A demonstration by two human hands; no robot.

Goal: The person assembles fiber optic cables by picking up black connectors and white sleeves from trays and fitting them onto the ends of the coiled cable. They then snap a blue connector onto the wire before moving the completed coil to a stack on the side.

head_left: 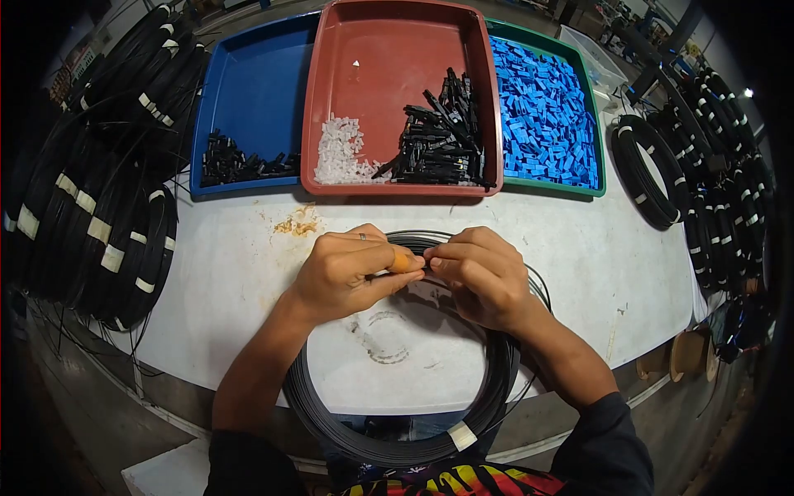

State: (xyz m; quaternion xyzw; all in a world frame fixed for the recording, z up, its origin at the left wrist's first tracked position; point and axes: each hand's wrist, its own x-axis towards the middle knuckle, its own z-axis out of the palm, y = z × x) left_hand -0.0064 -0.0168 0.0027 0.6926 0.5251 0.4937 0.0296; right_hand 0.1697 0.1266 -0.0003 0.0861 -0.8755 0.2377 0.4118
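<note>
My left hand point(357, 269) and my right hand point(484, 279) meet fingertip to fingertip above the table, both closed in a pinch. Between the tips shows a small dark bit that looks like the end of a black cable; most of it is hidden by my fingers. Orange tape wraps one finger of my left hand, and a ring sits on another. Under both hands lies a large coil of black cable point(504, 372), bound with a white band point(461, 436) at its near side. Loose strands bow out beside my right wrist.
Behind the hands stand a blue tray point(256, 78) with black parts, a red tray point(397, 58) with white pieces and black connectors, and a green tray point(552, 192) of blue clips. Cable coils pile up at left point(91, 207) and right point(649, 169) of the white table point(223, 273).
</note>
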